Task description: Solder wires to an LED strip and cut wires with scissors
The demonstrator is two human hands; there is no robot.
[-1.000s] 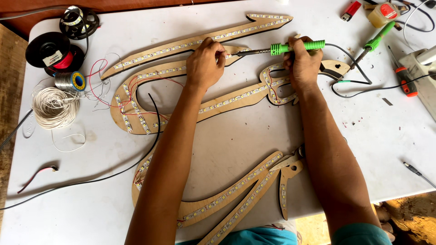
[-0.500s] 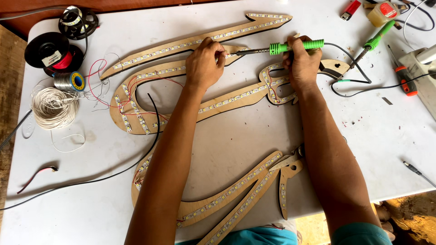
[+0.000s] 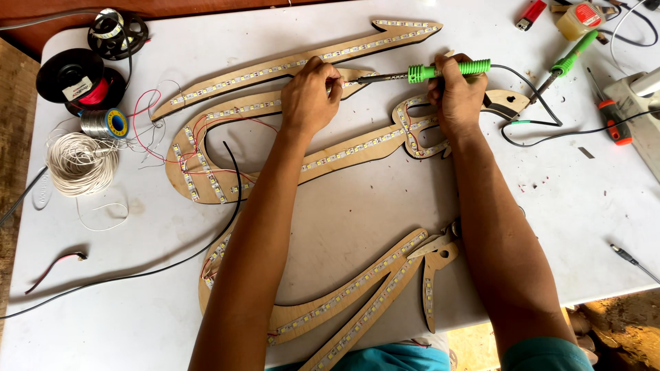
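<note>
Soldering iron [image 3: 440, 71] with green handle, held level above the upper part of the white table [image 3: 344, 206], tip pointing toward the left hand [image 3: 311, 97]. Right hand [image 3: 457, 96] wrapped around the handle, fingers closed on it, heel of the hand resting on the curled wooden piece [image 3: 419, 127] below, seemingly for steadiness. Left hand pressed down on the wooden cutout [image 3: 275, 110], fingers drawn together just at the iron's tip, pinching or pinning something too small to make out, probably a wire or solder held to the joint. Light strip [image 3: 323, 55] glued along every wooden arm, red wires [image 3: 199, 130] looping between neighbouring strips near the curve. Iron's black cord [image 3: 529, 124] trailing off to the right, clear of the work. Second wooden cutout [image 3: 357, 295] with its own strip lying nearer the body, untouched, small pliers [image 3: 440, 240] resting at its upper end. Supplies grouped at the left, within reach: black spool [image 3: 75, 79], solder reel [image 3: 104, 124], coil of white wire [image 3: 79, 161]. Spare tools at the right: green screwdriver [image 3: 567, 62], red lighter [image 3: 531, 14], orange-handled tool [image 3: 608, 117].
</note>
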